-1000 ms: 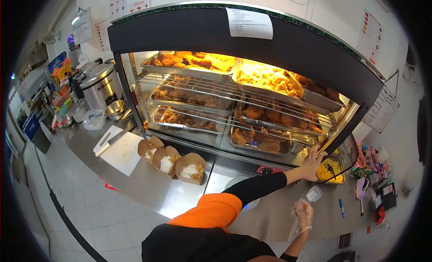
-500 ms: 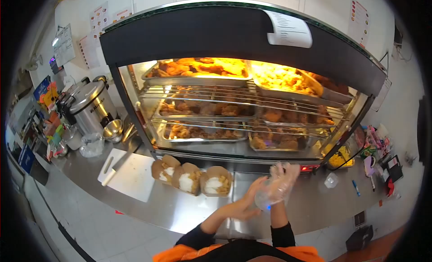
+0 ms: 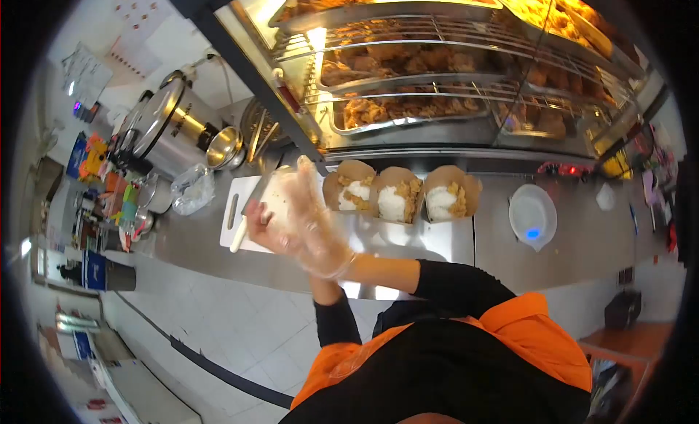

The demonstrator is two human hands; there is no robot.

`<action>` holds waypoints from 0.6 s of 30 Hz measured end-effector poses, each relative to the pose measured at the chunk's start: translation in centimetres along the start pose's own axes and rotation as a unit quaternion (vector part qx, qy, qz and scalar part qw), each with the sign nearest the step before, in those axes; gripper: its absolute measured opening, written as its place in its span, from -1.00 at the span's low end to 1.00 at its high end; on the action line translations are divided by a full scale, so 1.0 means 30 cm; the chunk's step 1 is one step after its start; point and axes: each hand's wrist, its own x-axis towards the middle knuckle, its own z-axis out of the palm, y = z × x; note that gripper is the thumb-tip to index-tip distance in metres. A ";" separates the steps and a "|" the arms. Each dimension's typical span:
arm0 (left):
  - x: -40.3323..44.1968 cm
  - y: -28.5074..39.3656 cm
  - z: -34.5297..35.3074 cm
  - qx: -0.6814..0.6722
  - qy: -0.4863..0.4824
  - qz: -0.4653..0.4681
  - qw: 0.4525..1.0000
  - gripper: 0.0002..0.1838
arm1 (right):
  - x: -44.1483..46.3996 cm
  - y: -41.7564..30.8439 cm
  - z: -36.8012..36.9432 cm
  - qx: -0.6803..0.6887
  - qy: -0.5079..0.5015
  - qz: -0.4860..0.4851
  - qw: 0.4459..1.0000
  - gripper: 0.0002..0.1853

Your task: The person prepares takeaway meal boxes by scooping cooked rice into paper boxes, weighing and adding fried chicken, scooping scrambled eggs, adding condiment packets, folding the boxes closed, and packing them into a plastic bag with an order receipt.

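The right grip (image 3: 314,238) wears a clear glove (image 3: 328,256), its fingers extended and clasping nothing visible. It overlaps the left grip (image 3: 263,227); blur and overlap hide the left's state, so I cannot tell whether it grasps anything. Both hang in front of a white cutting board (image 3: 244,186) bearing a knife (image 3: 239,234). Just right along the tabletop (image 3: 502,260), three cardboard boxes (image 3: 398,199) hold white and golden-brown food, below the display case (image 3: 419,136).

Food boxes (image 3: 397,199), board (image 3: 245,192) on counter (image 3: 586,255)
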 end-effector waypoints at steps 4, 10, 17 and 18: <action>0.260 -0.301 -0.001 0.006 0.052 -0.047 0.997 -0.23 | -0.144 0.085 0.010 -0.006 -0.257 0.037 0.966 -0.36; 0.632 -0.920 0.015 0.183 -0.017 -0.165 0.969 -0.09 | -0.284 0.193 -0.349 -0.270 -0.074 0.227 0.933 -0.30; 0.176 -0.589 0.151 0.066 -0.164 -0.150 0.973 -0.69 | -0.254 0.340 -0.516 -0.464 -0.170 0.433 0.754 -0.60; 0.044 -0.466 0.189 0.101 -0.319 -0.152 0.930 -0.71 | -0.267 0.372 -0.503 -0.496 -0.187 0.418 0.737 -0.59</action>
